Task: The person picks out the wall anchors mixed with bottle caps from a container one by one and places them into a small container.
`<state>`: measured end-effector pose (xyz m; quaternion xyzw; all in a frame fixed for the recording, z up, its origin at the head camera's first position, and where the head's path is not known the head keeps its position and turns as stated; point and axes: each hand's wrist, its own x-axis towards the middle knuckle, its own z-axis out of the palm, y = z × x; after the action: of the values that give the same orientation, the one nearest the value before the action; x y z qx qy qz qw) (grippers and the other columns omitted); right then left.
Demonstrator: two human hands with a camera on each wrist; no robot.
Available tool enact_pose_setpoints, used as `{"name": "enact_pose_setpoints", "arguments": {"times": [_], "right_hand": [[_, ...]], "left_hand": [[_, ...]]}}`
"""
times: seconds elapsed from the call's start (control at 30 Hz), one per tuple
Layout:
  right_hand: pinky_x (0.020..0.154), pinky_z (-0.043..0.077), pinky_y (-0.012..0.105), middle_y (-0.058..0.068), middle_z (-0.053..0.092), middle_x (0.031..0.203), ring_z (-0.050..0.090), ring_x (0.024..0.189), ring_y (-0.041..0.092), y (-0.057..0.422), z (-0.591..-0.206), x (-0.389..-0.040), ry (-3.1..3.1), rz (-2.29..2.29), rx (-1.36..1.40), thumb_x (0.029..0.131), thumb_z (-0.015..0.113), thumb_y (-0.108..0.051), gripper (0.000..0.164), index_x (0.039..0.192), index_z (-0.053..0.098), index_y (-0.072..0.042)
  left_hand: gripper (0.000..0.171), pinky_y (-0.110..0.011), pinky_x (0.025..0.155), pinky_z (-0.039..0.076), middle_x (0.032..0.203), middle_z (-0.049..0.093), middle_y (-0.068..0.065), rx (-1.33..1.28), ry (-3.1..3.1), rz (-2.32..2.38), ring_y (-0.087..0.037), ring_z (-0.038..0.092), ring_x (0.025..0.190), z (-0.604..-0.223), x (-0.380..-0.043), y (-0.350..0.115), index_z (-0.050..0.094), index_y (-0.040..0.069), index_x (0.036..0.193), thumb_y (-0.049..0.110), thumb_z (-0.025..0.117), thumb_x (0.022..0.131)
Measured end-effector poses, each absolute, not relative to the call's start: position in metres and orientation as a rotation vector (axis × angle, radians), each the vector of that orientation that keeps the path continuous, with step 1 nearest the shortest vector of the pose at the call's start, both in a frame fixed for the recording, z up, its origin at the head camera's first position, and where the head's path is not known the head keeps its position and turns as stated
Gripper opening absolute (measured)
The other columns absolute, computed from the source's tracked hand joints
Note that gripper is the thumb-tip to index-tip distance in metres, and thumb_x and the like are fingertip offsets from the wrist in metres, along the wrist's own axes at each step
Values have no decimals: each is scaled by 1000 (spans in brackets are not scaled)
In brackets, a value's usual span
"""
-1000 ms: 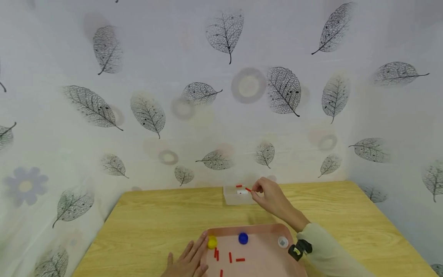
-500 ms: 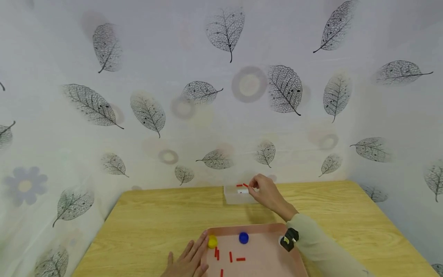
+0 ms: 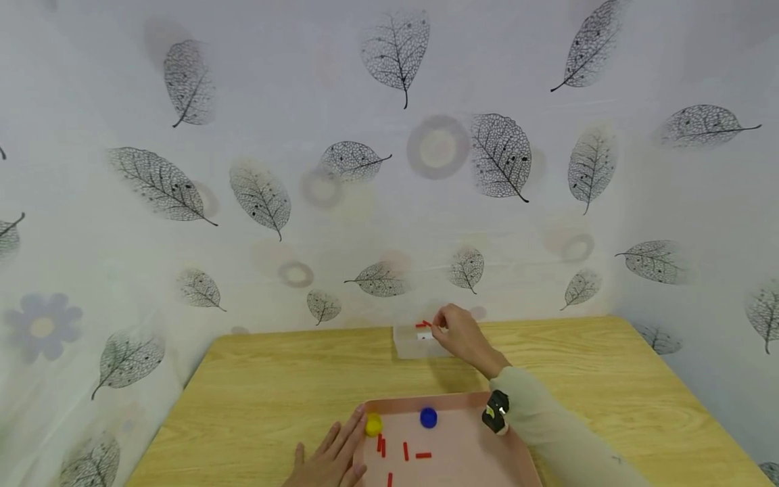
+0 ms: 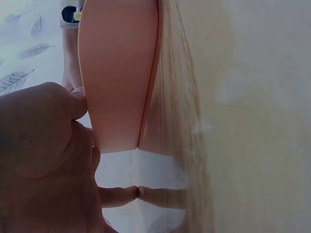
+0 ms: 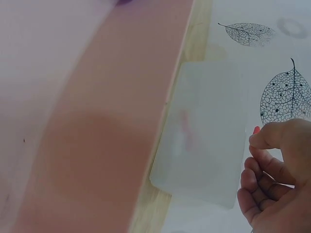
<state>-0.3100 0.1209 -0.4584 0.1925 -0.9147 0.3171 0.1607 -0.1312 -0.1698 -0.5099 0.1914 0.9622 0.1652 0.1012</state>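
My right hand (image 3: pixel 464 339) pinches a small red stick (image 3: pixel 427 323) between thumb and forefinger, above a translucent white box (image 3: pixel 414 349) at the back of the table. Another red stick (image 3: pixel 420 326) shows inside the box, near a white patch. In the right wrist view, the held stick's tip (image 5: pixel 256 129) pokes out of the pinch beside the box wall (image 5: pixel 214 136). My left hand (image 3: pixel 328 463) lies with straight fingers along the left side of the pink tray (image 3: pixel 456 402); the left wrist view shows it touching the rim.
Inside the tray are a yellow round cap (image 3: pixel 374 425), a blue round cap (image 3: pixel 429 418) and several loose red sticks (image 3: pixel 406 452). The wooden table (image 3: pixel 274 379) meets a leaf-patterned wall covering (image 3: pixel 341 223) behind the box. A black device (image 3: pixel 496 411) sits on my right wrist.
My right hand has moved slightly left, bringing the red stick farther over the box. Its wrist now hides the white round piece at the tray's right. The left hand stays put.
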Motion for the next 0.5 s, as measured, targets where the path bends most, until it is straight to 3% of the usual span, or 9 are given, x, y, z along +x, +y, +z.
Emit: {"name": "enact_pose_setpoints", "arguments": {"times": [0.5], "right_hand": [[64,46,31,1,56,75,51,69,14,119,-467,-315,-2644,902,527,81,68,-6,8,75,63,-8]], "left_hand": [[64,-86,80,14,156,-3,22,568,2854,466,-33,34,135,-509,-131,-169,5,38,152,63,20,96]]}}
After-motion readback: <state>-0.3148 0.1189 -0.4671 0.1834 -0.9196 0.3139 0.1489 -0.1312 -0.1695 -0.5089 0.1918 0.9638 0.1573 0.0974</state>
